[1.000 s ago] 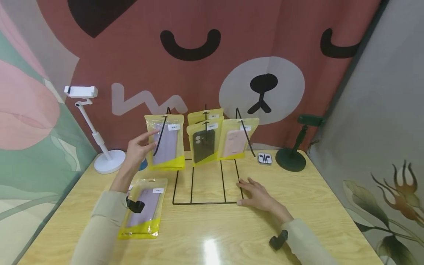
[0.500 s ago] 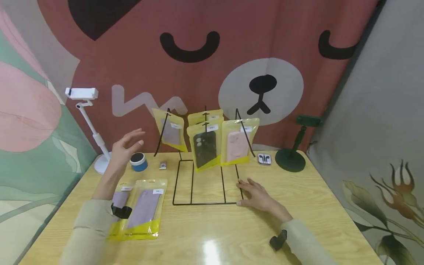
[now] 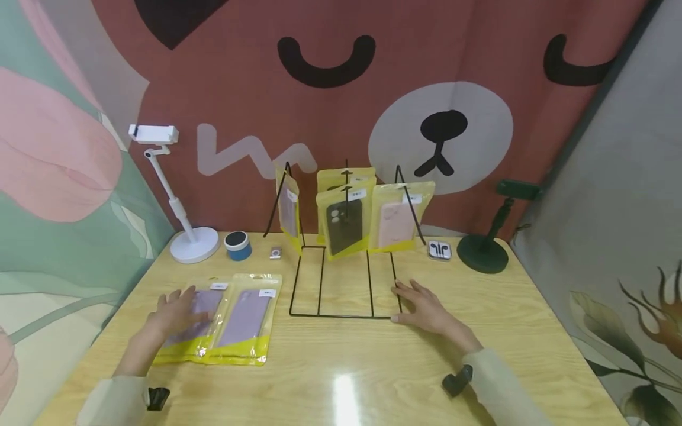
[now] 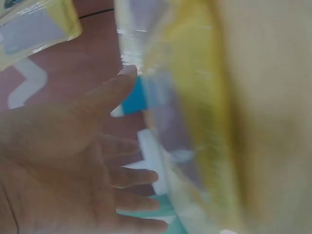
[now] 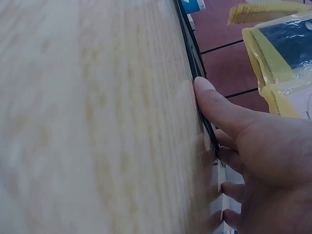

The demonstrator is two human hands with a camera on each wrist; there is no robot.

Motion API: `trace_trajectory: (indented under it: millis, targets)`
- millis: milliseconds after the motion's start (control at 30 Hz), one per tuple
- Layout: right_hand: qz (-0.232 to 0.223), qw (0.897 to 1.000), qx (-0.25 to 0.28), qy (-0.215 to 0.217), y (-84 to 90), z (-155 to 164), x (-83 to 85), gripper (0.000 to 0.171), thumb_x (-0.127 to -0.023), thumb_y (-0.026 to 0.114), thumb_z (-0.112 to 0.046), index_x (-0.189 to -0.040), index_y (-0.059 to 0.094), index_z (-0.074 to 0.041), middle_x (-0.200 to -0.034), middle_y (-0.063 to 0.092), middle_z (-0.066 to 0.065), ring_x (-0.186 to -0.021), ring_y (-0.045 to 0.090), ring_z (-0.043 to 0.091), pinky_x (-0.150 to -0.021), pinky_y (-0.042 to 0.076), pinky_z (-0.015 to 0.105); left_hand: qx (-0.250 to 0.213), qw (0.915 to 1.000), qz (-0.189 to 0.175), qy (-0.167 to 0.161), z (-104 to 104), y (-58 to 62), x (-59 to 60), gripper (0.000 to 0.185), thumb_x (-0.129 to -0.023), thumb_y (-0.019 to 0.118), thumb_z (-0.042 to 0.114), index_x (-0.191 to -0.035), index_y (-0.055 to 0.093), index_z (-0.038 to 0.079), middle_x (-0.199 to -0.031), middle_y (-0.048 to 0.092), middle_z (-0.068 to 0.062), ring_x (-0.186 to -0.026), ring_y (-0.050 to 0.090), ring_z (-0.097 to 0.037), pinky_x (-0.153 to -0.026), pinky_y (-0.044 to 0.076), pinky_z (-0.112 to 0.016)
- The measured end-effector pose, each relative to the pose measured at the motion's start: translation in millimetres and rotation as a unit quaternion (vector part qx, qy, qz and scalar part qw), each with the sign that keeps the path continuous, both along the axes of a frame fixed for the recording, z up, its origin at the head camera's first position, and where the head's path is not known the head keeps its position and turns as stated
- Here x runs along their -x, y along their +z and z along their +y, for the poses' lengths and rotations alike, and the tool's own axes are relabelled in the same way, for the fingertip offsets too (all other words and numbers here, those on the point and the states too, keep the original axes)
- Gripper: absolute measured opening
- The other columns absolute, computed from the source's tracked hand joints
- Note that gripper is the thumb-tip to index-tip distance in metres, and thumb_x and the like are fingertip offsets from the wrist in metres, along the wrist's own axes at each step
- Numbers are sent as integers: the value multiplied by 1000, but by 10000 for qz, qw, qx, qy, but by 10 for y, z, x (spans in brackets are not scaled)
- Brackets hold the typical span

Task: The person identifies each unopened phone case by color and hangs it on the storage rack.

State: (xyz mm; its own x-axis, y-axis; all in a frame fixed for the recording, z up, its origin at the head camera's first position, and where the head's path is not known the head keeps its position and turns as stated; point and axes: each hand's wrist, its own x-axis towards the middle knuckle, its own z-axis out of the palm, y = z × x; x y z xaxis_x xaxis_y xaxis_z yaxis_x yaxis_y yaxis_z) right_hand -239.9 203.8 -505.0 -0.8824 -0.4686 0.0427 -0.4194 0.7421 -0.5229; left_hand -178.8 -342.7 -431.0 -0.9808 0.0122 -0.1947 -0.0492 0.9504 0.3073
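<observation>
Over the leftmost of two flat phone case packages on the table hovers my left hand (image 3: 171, 316), fingers spread and thumb out. That package (image 3: 209, 303) is clear and yellow, with a purple case inside, partly hidden by the hand. A matching package (image 3: 245, 318) overlaps its right side. My right hand (image 3: 428, 312) rests at the right edge of the black wire display rack (image 3: 346, 316), thumb and fingers touching its base. On the rack's hooks hang a purple case package (image 3: 288, 207) turned sideways, a black case package (image 3: 345, 223), a pink case package (image 3: 396, 225) and another behind.
Behind the left packages stand a white phone stand (image 3: 194, 244), a small blue round speaker-like object (image 3: 238, 245) and a tiny square gadget (image 3: 275, 252). Boxed earphones (image 3: 439, 250) and a dark green phone stand (image 3: 482, 253) are at the back right.
My left hand has left the hanging purple package and come down leftward to the packages on the table. The hung package has swung sideways. The right hand stays at the rack.
</observation>
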Motion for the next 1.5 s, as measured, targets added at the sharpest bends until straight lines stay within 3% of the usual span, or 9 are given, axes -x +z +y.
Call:
trace_trajectory:
  millis: [233, 533, 667, 900, 1067, 1167, 1267, 1367, 1500]
  targets:
    - [-62, 10000, 70, -6, 29, 24, -12, 73, -84, 70, -46, -142, 47, -8, -153, 33, 13, -142, 15, 45, -110, 9, 66, 124, 9998, 10, 170, -103, -102, -21, 92, -83, 72, 44, -138, 29, -16, -118, 40, -47, -100, 44, -61, -77, 42, -71]
    - [-142, 9998, 108, 57, 42, 10, -32, 75, -85, 68, -49, -143, 46, -8, -154, 32, 13, -143, 13, 45, -109, 8, 68, -538, 9962, 592, 344, -332, -238, 7, 98, -69, 86, 28, -137, 26, -9, -107, 30, -41, -85, 47, -52, -70, 48, -62]
    - [-150, 9998, 91, 43, 43, 12, -43, 74, -85, 68, -49, -143, 46, -8, -154, 31, 13, -142, 13, 46, -109, 8, 68, -693, 9921, 1042, 111, -454, -251, 13, 82, -76, 80, 18, -136, 31, -9, -109, 38, -47, -92, 50, -54, -73, 48, -60]
    - [-174, 9998, 116, 55, 41, 8, -42, 73, -86, 68, -47, -143, 46, -8, -154, 32, 14, -142, 14, 46, -109, 8, 68, -1132, 9701, 2143, -102, -563, 58, -123, 41, -90, 59, -3, -130, 51, -9, -108, 55, -43, -90, 58, -54, -62, 52, -52]
    - [-188, 9997, 138, 25, 36, 14, -40, 73, -86, 68, -47, -143, 46, -8, -154, 32, 13, -143, 13, 45, -109, 8, 68, -1128, 9582, 2625, -161, -481, 448, -227, 40, -92, 60, 2, -132, 55, -1, -104, 59, -38, -69, 58, -19, -52, 46, -28]
    - [-196, 9997, 166, -13, 37, 23, -44, 73, -86, 69, -46, -143, 46, -8, -154, 32, 13, -143, 13, 45, -109, 8, 68, -1567, 9481, 2764, -143, -377, 639, -301, 41, -93, 63, 9, -134, 57, 8, -117, 63, -21, -76, 50, 7, -56, 43, -13]
    - [-176, 9996, 216, -18, 49, 22, -53, 72, -85, 69, -45, -143, 46, -8, -154, 32, 14, -143, 13, 45, -108, 8, 69, -2198, 9269, 3039, -131, -223, 778, -396, 41, -92, 66, 10, -132, 60, 11, -123, 62, 4, -92, 47, 16, -72, 43, -4]
    - [-144, 9996, 228, 22, 57, 16, -60, 72, -85, 69, -45, -143, 47, -7, -153, 33, 15, -142, 13, 46, -108, 8, 69, -2592, 9003, 3496, -35, -21, 892, -515, 40, -88, 68, 3, -128, 63, 7, -110, 62, 20, -98, 51, 6, -81, 40, -2]
    - [-152, 9996, 218, 74, 58, 8, -63, 72, -86, 69, -45, -143, 46, -7, -153, 32, 15, -142, 13, 46, -108, 8, 69, -3328, 8585, 3898, 170, 255, 996, -683, 41, -83, 67, -11, -123, 63, -2, -102, 66, 14, -90, 57, -2, -80, 44, -6]
